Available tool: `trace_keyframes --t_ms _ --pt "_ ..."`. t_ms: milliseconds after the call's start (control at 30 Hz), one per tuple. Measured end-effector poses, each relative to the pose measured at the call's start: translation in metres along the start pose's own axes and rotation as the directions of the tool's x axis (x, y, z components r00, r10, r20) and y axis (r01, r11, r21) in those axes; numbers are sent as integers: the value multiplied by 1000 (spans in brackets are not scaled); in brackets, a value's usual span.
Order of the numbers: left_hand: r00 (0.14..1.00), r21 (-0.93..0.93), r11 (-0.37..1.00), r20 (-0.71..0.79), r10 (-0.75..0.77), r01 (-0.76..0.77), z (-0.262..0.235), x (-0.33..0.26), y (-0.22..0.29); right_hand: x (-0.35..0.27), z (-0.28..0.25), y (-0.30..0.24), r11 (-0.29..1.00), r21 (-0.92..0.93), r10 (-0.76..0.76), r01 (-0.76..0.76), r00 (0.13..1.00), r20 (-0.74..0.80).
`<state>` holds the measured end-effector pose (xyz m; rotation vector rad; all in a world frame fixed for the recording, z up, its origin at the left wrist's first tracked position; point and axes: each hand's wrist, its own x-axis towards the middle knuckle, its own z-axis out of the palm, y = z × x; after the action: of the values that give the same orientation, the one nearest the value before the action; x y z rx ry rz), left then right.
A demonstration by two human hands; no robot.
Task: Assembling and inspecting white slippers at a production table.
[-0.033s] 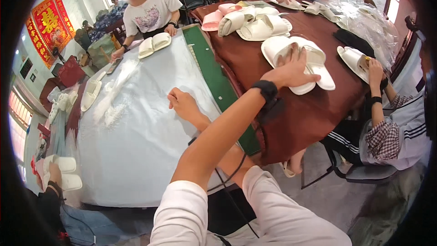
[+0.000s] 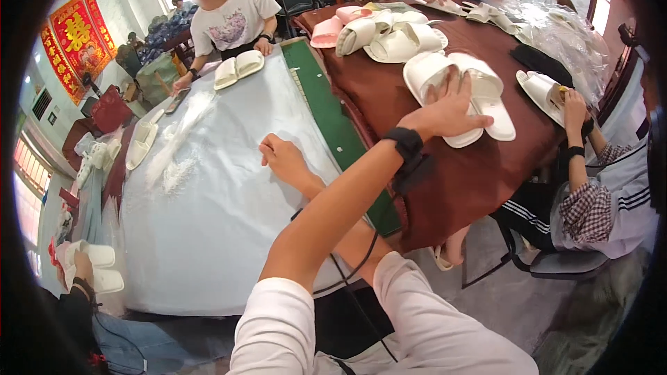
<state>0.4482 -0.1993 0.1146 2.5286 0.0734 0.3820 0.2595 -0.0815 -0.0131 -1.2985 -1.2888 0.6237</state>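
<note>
My arms are crossed over each other. My left hand (image 2: 450, 112) reaches across to the right, onto a pair of white open-toe slippers (image 2: 489, 86) on the brown cloth. Its fingers are spread over the slippers where the two straps meet, and the thumb points right across one sole. The palm side is hidden. Beneath the left forearm, my right hand (image 2: 283, 158) rests over the pale table covering (image 2: 208, 236), its fingers curled in loosely with nothing visible in them.
White and pink slippers (image 2: 406, 40) lie piled beyond the pair. A single slipper (image 2: 142, 143) and scattered white powder (image 2: 175, 172) are on the left side. A green strip (image 2: 319, 97) divides the surfaces. Co-workers handle slippers at the right (image 2: 545, 95) and lower left (image 2: 105, 279). A black cable (image 2: 365, 253) crosses my arms.
</note>
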Motion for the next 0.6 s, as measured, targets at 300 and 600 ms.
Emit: trace_keyframes --t_ms 300,600 --pt "810 210 924 -445 381 -319 -56 -147 61 6 1 10 992 -61 -112 109 993 -39" --pt "843 235 910 -505 -186 342 -90 -340 48 8 5 22 958 282 -40 56 997 -62"
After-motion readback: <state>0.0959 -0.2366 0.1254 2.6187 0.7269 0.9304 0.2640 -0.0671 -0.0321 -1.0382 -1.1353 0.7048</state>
